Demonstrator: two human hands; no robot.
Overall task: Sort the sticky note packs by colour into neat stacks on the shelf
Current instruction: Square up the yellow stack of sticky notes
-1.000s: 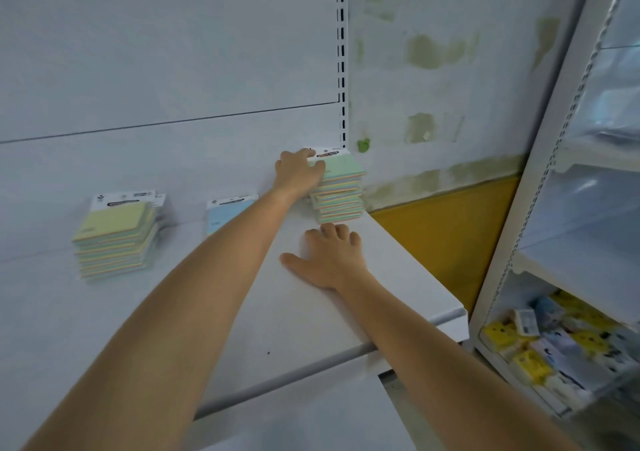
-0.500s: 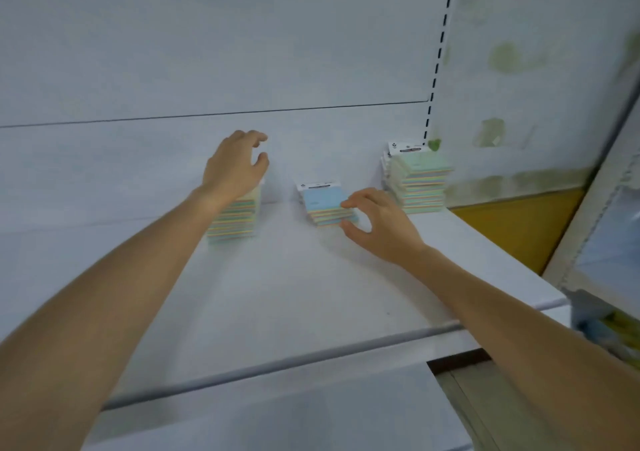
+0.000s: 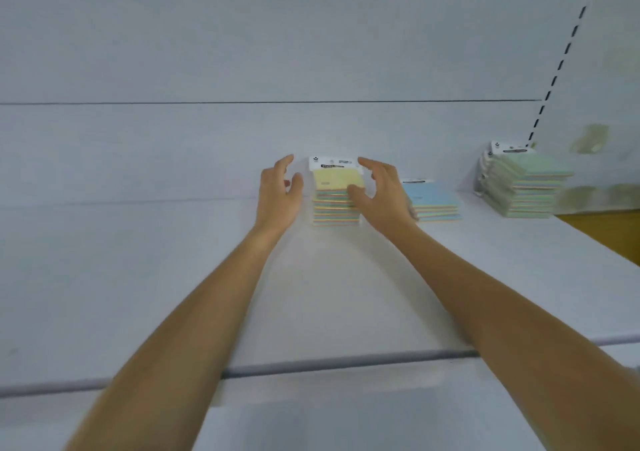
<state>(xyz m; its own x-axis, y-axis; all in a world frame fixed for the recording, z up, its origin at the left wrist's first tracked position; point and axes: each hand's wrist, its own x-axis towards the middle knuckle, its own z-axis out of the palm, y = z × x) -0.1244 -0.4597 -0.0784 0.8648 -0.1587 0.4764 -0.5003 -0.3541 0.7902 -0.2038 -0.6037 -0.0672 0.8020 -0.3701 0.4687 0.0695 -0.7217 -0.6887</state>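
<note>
Your hands flank the yellow stack (image 3: 334, 192), which stands between them on the shelf (image 3: 311, 294), near the back panel. Your left hand (image 3: 278, 196) is spread, fingers loosely curved, just beside the stack with a sliver of gap. Your right hand (image 3: 382, 196) cups the other side, thumb across the front corner. Blur hides whether it presses, so I cannot tell if it grips. The blue stack (image 3: 436, 201) sits just outside your right hand, and the green stack (image 3: 524, 183) is well beyond that. This looks like the squaring step for the yellows. Next, bring both palms in evenly so the packs line up without the top ones sliding, and keep your right wrist off the blues.
</note>
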